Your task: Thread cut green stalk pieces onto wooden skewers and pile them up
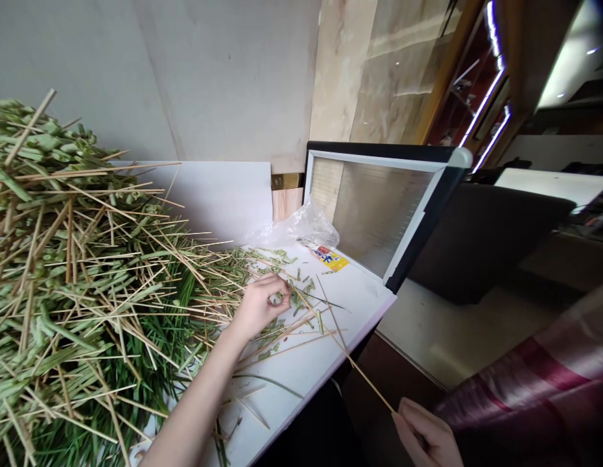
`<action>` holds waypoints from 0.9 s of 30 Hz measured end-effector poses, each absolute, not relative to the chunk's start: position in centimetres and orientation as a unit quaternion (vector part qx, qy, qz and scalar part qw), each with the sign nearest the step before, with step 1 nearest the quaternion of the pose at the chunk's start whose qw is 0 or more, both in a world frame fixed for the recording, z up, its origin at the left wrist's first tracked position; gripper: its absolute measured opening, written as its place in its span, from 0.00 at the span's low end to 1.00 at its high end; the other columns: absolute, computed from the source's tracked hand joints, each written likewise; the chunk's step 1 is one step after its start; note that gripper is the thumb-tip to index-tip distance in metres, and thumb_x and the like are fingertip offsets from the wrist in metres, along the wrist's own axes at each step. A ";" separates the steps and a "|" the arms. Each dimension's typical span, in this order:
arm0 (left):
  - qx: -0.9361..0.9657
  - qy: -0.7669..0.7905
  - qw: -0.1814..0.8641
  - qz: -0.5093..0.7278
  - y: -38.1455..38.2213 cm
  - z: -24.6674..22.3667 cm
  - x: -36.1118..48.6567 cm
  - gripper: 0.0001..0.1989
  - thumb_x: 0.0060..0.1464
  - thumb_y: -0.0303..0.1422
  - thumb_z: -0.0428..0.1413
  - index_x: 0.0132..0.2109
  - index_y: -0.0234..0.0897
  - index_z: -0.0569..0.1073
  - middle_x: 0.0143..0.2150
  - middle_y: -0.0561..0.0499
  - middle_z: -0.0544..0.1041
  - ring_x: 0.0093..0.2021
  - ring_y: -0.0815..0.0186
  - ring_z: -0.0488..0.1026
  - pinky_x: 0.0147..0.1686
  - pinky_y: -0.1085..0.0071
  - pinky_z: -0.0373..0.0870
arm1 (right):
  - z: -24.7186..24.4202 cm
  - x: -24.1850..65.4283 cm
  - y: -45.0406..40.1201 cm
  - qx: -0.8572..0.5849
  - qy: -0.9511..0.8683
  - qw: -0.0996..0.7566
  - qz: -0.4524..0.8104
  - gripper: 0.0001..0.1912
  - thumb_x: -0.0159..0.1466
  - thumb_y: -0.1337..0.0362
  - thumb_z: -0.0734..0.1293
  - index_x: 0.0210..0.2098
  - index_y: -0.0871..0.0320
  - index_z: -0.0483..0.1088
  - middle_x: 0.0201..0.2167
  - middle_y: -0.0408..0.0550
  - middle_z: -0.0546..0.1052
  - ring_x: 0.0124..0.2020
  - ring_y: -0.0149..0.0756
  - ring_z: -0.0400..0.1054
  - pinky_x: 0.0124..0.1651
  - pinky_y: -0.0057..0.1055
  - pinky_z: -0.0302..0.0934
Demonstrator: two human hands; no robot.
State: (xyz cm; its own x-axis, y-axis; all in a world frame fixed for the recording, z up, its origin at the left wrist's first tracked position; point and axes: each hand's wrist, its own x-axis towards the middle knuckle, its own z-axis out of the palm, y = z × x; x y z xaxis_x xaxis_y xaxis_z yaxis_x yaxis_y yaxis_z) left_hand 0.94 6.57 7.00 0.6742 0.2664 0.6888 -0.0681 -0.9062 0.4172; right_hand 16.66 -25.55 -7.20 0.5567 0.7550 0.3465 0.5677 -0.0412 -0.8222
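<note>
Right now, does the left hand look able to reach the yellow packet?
Probably yes: the left hand is close to the yellow packet, with only low green scraps visible between them.

No text could be read with certainty. Dark characters were printed on the yellow and red packet [333, 261] lying on the white bench [364, 295], but they were too small and blurred to be deciphered.

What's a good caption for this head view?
Right hand holding a thin stick, left hand near heaped greens and sticks.
</note>
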 end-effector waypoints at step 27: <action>0.845 0.039 0.254 0.470 4.1 8.5 1.3 0.09 0.53 0.22 0.58 0.28 0.39 0.71 0.30 0.53 0.78 0.35 0.64 0.75 0.40 0.67 0.71 | -8.3 15.5 -24.3 -0.646 -0.532 0.540 -0.096 0.21 0.66 0.76 0.62 0.25 0.52 0.49 0.23 0.37 0.50 0.22 0.31 0.46 0.25 0.34 0.42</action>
State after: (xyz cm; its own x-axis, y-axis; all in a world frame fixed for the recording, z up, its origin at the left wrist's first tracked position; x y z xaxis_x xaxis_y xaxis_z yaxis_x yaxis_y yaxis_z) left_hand 1.25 4.14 8.46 0.5561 0.3034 0.7737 -0.1732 -0.8682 0.4649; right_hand 15.49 -24.29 -8.30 0.4166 0.5833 0.6973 0.7898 0.1478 -0.5954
